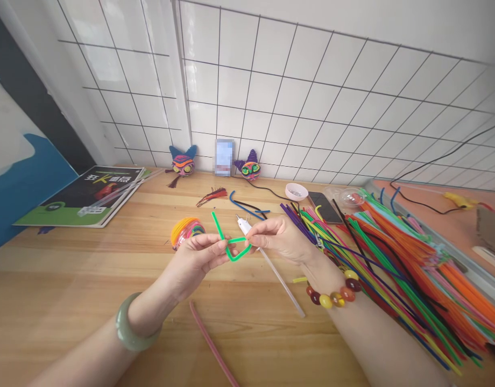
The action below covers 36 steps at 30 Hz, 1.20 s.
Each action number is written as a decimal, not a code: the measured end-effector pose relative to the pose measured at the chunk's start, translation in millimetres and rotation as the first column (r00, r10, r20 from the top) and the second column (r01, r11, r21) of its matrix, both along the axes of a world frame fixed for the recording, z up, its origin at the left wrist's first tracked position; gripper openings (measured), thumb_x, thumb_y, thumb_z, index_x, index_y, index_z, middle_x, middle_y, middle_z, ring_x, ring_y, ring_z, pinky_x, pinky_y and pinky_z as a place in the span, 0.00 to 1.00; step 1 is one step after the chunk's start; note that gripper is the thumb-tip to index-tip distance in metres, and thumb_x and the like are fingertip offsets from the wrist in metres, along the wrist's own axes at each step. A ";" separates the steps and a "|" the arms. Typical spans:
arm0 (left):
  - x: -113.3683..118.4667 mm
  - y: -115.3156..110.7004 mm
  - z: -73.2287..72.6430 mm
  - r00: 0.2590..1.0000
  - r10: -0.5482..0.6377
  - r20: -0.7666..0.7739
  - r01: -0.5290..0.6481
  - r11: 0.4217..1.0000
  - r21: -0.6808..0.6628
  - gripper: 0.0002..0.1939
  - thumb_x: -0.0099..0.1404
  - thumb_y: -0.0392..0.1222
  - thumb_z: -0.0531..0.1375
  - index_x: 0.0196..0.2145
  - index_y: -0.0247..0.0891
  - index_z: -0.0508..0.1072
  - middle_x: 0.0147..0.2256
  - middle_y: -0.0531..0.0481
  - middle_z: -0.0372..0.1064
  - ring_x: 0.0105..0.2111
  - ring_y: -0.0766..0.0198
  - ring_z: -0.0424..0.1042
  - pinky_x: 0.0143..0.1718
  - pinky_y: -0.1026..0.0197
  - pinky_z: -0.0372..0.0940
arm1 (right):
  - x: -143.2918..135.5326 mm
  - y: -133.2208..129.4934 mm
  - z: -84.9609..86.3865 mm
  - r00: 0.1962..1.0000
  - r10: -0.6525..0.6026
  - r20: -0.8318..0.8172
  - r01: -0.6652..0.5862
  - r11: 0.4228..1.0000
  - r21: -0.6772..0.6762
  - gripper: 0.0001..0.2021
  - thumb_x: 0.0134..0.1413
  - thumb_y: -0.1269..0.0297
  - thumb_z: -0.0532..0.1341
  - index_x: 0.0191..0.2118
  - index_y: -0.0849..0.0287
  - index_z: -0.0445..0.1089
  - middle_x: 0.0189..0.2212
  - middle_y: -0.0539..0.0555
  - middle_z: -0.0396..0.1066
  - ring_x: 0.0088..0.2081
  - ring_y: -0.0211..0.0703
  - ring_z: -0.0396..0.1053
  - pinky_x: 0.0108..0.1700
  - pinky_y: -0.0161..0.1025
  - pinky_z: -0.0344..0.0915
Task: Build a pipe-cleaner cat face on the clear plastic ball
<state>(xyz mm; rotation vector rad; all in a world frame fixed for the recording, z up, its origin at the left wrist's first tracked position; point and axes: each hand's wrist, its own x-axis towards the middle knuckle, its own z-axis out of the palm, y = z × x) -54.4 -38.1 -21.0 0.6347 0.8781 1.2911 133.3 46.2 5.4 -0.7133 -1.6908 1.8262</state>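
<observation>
A green pipe cleaner (235, 257), bent into a triangle with one free end pointing up and left, is pinched between both hands above the wooden table. My left hand (201, 253) grips it where the strands cross. At the triangle's right corner, my right hand (274, 238) pinches it between thumb and fingers. Behind my left hand sits a clear ball partly covered in coloured strands (186, 231). A white glue gun (243, 223) with a clear glue stick (282, 283) lies just behind and below the hands.
Bundles of coloured pipe cleaners (393, 252) spread over the right side. A pink one (211, 344) lies in front. Two decorated cat heads (183, 161) and a phone (224, 157) stand by the wall. A pink bowl (296, 192), a dark phone (325, 207) and a book (82, 196) lie farther back.
</observation>
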 end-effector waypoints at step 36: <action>5.8 0.0 -0.1 0.994 0.019 -0.104 -0.017 1.000 0.022 0.09 0.51 0.42 0.67 0.23 0.35 0.73 0.21 0.52 0.73 0.22 0.70 0.70 0.26 0.68 0.69 | -2.9 -3.3 -4.6 0.999 0.034 0.002 -0.034 0.999 0.012 0.12 0.41 0.65 0.69 0.36 0.57 0.75 0.29 0.50 0.77 0.32 0.38 0.75 0.38 0.37 0.71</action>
